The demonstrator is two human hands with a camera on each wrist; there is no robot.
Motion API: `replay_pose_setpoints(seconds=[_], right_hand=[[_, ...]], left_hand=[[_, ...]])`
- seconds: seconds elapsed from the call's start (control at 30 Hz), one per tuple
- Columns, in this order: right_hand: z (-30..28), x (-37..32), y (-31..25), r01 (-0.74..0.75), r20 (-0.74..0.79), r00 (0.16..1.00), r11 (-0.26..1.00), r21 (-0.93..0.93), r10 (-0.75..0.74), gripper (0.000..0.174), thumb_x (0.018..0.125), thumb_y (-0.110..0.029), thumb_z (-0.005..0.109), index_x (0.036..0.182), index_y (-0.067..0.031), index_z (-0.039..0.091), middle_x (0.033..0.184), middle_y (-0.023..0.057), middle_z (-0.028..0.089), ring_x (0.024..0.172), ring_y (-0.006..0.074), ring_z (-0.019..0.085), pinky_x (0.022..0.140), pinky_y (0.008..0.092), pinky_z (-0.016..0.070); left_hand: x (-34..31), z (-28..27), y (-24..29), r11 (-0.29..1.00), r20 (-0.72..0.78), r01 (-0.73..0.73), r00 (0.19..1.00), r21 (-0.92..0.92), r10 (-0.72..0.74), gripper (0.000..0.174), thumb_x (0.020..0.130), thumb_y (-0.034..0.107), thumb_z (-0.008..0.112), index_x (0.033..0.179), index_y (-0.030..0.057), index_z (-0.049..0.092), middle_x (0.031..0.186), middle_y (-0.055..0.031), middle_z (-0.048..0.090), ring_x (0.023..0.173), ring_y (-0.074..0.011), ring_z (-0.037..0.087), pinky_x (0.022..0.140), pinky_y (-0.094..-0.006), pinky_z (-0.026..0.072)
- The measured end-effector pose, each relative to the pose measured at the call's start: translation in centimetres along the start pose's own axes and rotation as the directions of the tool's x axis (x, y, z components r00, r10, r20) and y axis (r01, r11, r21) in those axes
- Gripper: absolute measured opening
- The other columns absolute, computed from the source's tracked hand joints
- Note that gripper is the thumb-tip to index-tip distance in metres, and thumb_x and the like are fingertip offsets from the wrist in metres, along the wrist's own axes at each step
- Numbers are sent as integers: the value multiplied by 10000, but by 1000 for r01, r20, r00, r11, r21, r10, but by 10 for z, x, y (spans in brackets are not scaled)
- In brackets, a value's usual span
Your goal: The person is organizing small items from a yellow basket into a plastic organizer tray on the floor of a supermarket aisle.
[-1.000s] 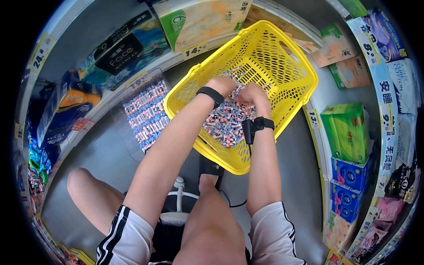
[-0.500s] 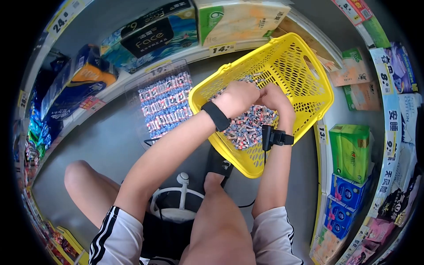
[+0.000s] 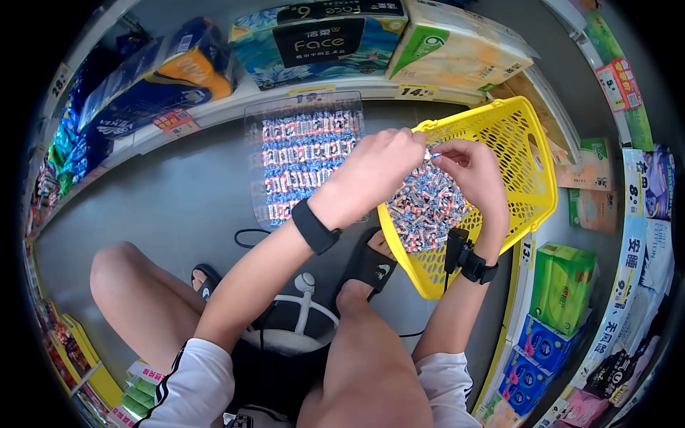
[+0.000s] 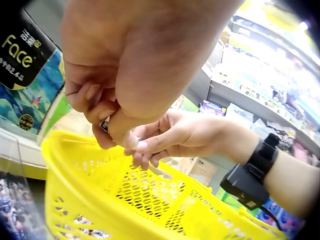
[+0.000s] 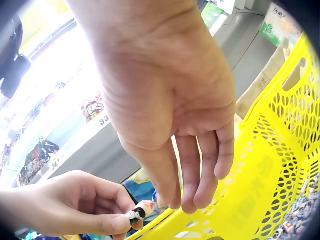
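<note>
A small wrapped candy [image 5: 142,211] is pinched between the thumb and fingers of my left hand [image 3: 374,167]. My right hand [image 3: 474,171] meets it from the other side, thumb and index fingertip pinching the blue twisted end of the wrapper. Both hands are together above the left rim of a yellow plastic basket [image 3: 503,135]. Inside the basket lies a loose pile of the same candies [image 3: 424,207], with wrappers in white, blue and red. Most of the held candy is hidden by fingers in the head view.
Left of the basket, a clear tray [image 3: 254,135] holds candies in neat rows [image 3: 307,164]. Shelves with tissue packs [image 3: 321,43] run behind, and more packs [image 3: 564,285] line the right side. A slippered foot [image 3: 367,267] is close to the basket's near side.
Both hands have risen from low in the basket, over the candy pile, to its left rim, and come together on one candy. The head view has swung left.
</note>
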State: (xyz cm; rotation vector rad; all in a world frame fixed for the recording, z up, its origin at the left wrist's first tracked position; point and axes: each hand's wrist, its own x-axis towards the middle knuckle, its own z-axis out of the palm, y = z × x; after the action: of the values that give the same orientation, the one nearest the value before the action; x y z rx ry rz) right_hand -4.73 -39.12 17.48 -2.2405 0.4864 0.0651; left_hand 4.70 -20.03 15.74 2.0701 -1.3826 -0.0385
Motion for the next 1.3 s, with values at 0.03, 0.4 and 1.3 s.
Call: replay_pose_setpoints(seconds=[0.03, 0.4, 1.3], right_hand=[[5, 1, -10, 30, -16, 999, 999, 34, -29, 201, 846, -63, 767, 1019, 39, 748, 836, 148, 758, 783, 201, 733, 759, 319, 571], [73, 31, -91, 191, 44, 981, 980, -54, -189, 202, 855, -94, 765, 980, 58, 724, 839, 216, 736, 782, 319, 746, 718, 367, 572], [271, 159, -74, -11, 190, 982, 1000, 0, 10, 198, 917, -159, 745, 877, 33, 719, 733, 112, 749, 685, 155, 754, 631, 289, 558]], left_hand=[[-5, -3, -6, 1000, -3, 9, 1000, -2, -9, 172, 875, 22, 636, 1028, -16, 565, 934, -194, 652, 929, -408, 670, 782, -502, 543], [-61, -49, -83, 971, -85, 148, 982, -190, -166, 188, 907, 89, 698, 993, -39, 591, 931, -216, 655, 877, -430, 639, 739, -469, 513], [-120, 25, -138, 597, -332, 781, 523, -181, -785, 382, 900, -43, 619, 1269, -47, 521, 1102, -308, 630, 1007, -486, 620, 836, -541, 506]])
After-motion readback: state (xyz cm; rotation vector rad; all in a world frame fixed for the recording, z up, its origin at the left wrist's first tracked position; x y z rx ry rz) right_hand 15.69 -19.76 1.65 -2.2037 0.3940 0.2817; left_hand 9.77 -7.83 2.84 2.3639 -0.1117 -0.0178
